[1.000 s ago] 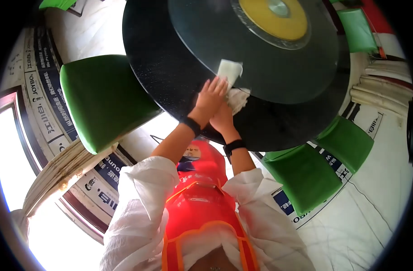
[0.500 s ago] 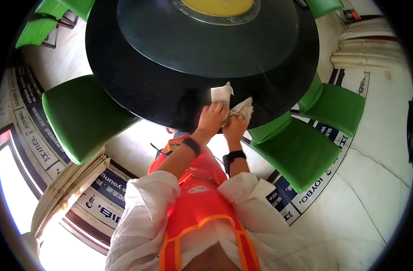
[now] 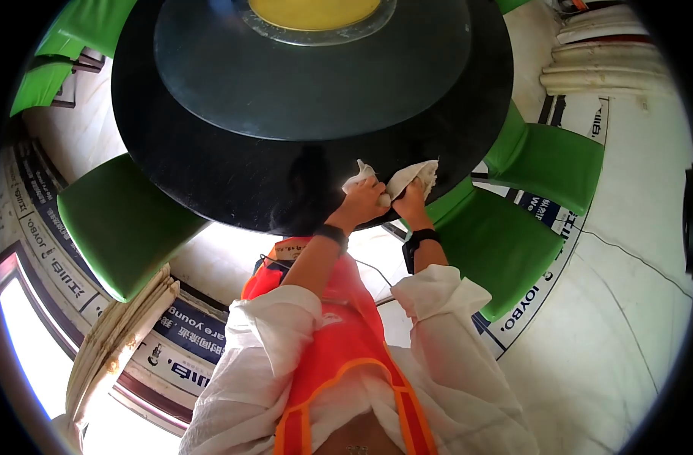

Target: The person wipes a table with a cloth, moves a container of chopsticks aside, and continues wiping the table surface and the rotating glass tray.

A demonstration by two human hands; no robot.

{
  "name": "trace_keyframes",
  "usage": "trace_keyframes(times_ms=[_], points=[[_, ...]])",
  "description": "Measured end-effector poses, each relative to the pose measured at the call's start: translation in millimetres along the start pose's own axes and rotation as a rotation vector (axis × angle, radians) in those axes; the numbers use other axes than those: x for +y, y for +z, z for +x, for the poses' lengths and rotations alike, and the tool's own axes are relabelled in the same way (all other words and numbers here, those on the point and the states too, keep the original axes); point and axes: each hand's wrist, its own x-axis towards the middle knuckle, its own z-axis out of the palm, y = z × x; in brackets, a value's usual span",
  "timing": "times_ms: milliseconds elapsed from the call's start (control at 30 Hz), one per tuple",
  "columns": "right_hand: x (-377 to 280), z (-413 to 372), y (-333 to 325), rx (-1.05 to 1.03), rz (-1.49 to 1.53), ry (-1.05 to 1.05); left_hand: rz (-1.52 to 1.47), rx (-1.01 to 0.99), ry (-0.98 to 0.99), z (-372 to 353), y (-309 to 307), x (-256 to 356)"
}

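The left hand (image 3: 364, 200) has its fingers curled down over a white cloth (image 3: 359, 175), pressing it against the black top, while the right hand (image 3: 410, 199), just beside it, grips a cream cloth (image 3: 408, 176) whose folds spread out beyond the fingers on the far side. Both cloths lie on the near edge of the round black bench (image 3: 176, 163), right of its middle, close together; whether they touch between the hands is hard to tell. A black band (image 3: 333, 233) circles the left wrist and a black strap (image 3: 422, 240) the right one. Farther in, a large dark disc (image 3: 308, 91) rests on the bench, well apart from the cloths, with a yellow disc (image 3: 316, 14) at its centre, cut off by the far edge of the view. On the near side, the person wears a red apron (image 3: 339, 349) with orange trim over a white shirt (image 3: 274, 330), its sleeves bunched at the elbows. A green chair (image 3: 126, 224) stands at the bench's left, and two green seats (image 3: 506, 239) stand at its right, the nearer one partly behind the right forearm. Printed banners (image 3: 191, 326) in blue and white line the pale floor (image 3: 581, 326).
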Motion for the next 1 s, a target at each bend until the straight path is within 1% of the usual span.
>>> trace_keyframes(times_ms=[33, 67, 100, 167, 300, 367, 500, 567, 667, 700, 833, 900, 933, 1000], points=[[0, 1, -3, -0.066, 0.001, 0.061, -0.016, -0.064, 0.015, 7, -1, 1], [0, 2, -4, -0.067, -0.006, 0.063, -0.035, -0.128, 0.029, 13, -1, 2], [-1, 2, -4, -0.062, 0.052, 0.109, -0.044, -0.127, 0.03, 18, -1, 3], [-7, 8, -10, -0.068, 0.22, 0.204, -0.045, -0.206, 0.057, 29, -4, 6], [-8, 23, -20, -0.12, 0.292, 0.166, 0.012, -0.212, 0.06, 52, -3, 19], [-2, 27, -19, -0.146, 0.226, 0.188, 0.115, -0.247, 0.093, 64, -4, 24], [5, 47, -26, -0.084, 0.218, 0.225, 0.123, -0.29, 0.088, 92, -4, 25], [9, 57, -32, -0.081, 0.224, 0.146, 0.162, -0.106, 0.132, 97, 6, 24], [15, 71, -39, -0.054, 0.161, 0.147, 0.215, -0.103, 0.091, 113, 8, 28], [15, 76, -38, -0.005, 0.153, 0.183, 0.225, -0.111, 0.089, 118, 5, 30], [10, 94, -45, -0.005, 0.07, 0.191, 0.238, -0.098, 0.122, 140, 5, 28], [19, 99, -44, -0.013, -0.046, 0.101, 0.423, -0.152, -0.034, 152, 9, 37], [23, 101, -44, -0.008, -0.047, 0.111, 0.422, -0.16, -0.025, 156, 10, 39], [29, 106, -41, 0.023, -0.116, 0.026, 0.511, -0.156, -0.092, 165, 13, 43]])
